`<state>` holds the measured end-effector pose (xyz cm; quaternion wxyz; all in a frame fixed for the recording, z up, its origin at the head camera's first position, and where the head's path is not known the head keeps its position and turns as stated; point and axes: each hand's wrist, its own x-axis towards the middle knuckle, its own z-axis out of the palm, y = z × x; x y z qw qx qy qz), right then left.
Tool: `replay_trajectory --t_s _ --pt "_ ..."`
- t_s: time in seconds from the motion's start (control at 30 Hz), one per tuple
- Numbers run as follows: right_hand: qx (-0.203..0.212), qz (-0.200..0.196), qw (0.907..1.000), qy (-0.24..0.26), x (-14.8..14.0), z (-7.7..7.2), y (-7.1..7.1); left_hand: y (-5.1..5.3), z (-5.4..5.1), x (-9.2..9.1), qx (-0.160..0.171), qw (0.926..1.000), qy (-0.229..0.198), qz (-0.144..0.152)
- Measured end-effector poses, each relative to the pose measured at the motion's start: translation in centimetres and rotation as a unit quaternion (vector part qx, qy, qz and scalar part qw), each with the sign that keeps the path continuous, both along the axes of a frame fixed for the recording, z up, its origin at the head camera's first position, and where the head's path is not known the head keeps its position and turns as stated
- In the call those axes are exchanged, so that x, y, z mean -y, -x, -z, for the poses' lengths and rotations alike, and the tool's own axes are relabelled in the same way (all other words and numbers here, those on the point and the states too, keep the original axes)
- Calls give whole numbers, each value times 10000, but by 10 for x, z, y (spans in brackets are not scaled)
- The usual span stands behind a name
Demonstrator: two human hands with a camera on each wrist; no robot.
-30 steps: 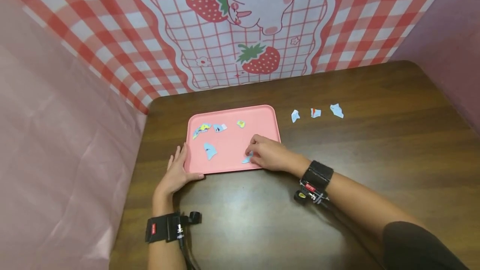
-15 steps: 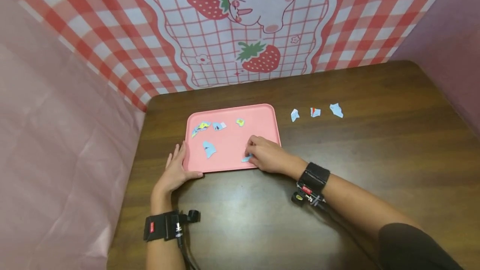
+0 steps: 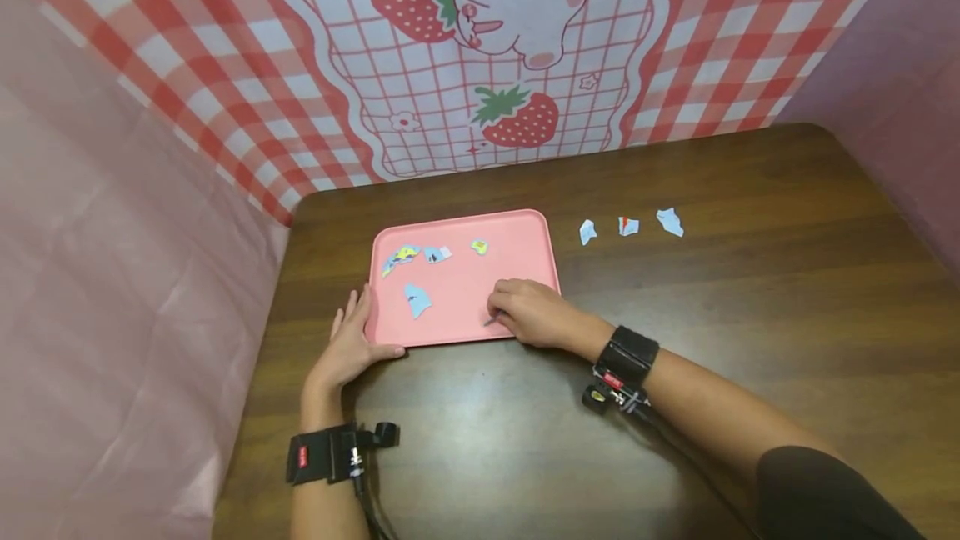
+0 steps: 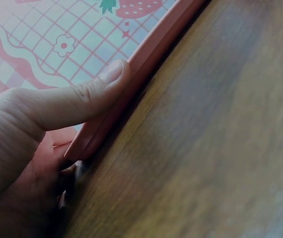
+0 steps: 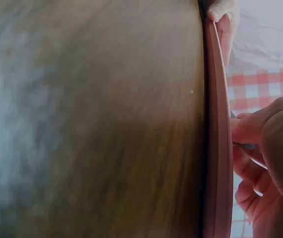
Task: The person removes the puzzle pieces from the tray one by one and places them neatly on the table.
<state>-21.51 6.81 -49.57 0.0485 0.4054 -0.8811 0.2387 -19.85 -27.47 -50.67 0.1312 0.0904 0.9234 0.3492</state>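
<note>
A pink tray (image 3: pixel 457 273) lies on the table with several light-blue and yellow paper-like pieces in it. My left hand (image 3: pixel 351 340) rests against the tray's left front corner, thumb along the front rim and fingers along the left side. Over the tray's right front part, my right hand (image 3: pixel 528 311) pinches a thin piece (image 3: pixel 492 320), seen nearly edge-on and mostly hidden by the fingers. In the right wrist view the curled right fingers (image 5: pixel 250 130) hold it just behind the tray rim. A blue piece (image 3: pixel 417 300) lies between the hands.
Three pieces lie on the wooden table right of the tray: one pale (image 3: pixel 587 232), one with red (image 3: pixel 628 226), one larger blue (image 3: pixel 670 222). Inside the tray's back half are a yellow-blue piece (image 3: pixel 406 254), a blue-white piece (image 3: pixel 435 254) and a small yellow one (image 3: pixel 479 247).
The piece at my right fingers has tilted from lying nearly flat to nearly edge-on, and the right hand has shifted slightly. My left hand keeps its place at the tray corner.
</note>
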Motion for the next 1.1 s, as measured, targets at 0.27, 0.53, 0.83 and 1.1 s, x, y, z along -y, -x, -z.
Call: replay_trajectory --t_s 0.27,0.53,0.83,1.1 --pt "-52 266 9983 518 -11 -1 5 -2 1 1 24 10000 -27 -31" --pt "170 713 9959 538 -28 -9 11 -2 1 1 -6 10000 6 -20" --pt "1555 1599 9546 1974 -57 -16 27 1 2 0 -98 9999 21 49" --pt "1901 2279 9330 2034 -84 -25 35 0 1 0 -110 9999 42 61"
